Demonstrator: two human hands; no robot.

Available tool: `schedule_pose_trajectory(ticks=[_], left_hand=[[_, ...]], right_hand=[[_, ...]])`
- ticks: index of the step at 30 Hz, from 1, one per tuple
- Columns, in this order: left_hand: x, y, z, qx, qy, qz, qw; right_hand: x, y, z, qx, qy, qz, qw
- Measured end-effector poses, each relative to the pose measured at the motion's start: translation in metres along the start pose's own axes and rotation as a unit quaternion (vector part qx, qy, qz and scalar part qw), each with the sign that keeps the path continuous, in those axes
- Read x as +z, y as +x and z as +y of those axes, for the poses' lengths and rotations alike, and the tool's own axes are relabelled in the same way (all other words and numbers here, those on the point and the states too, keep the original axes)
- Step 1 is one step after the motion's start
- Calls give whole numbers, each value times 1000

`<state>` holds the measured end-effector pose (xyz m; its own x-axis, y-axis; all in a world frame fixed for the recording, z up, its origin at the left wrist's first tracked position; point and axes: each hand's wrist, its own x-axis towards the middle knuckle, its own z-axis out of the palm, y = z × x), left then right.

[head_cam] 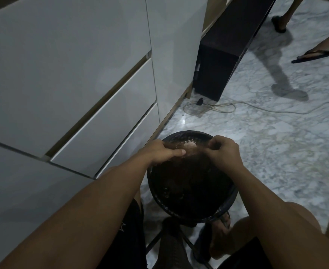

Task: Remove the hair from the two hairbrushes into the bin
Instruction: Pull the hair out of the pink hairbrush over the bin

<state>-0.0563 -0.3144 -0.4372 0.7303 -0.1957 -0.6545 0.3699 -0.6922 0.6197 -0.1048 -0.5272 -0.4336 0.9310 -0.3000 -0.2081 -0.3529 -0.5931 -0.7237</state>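
A hairbrush (188,147) is held over the black bin (225,202), long axis nine-to-three, bristles up. It is gripped by the left hand (162,151); hair (196,158) is pinched by the right hand (224,152) at three o'clock.

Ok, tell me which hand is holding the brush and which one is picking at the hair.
The left hand holds the brush over the bin, thumb across it. The right hand pinches at the hair.
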Motion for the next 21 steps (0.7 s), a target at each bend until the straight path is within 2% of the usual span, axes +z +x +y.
schedule_pose_trajectory(ticks=[5,8,10,15,17,21], left_hand=[[-5,2,-2,-1,50,44,998],[-4,2,-2,-5,74,54,996],[-4,0,-1,-9,94,56,994],[-3,-4,3,-9,96,45,994],[-1,-5,5,-8,91,38,995],[2,-6,6,-4,76,39,996]], right_hand=[[-14,3,-1,78,20,102,992],[-14,1,2,87,23,100,991],[-12,2,5,84,25,68,994],[-9,0,-1,-26,43,-110,993],[-4,-5,-7,-54,14,-132,990],[10,-10,-9,-114,-150,-124,974]])
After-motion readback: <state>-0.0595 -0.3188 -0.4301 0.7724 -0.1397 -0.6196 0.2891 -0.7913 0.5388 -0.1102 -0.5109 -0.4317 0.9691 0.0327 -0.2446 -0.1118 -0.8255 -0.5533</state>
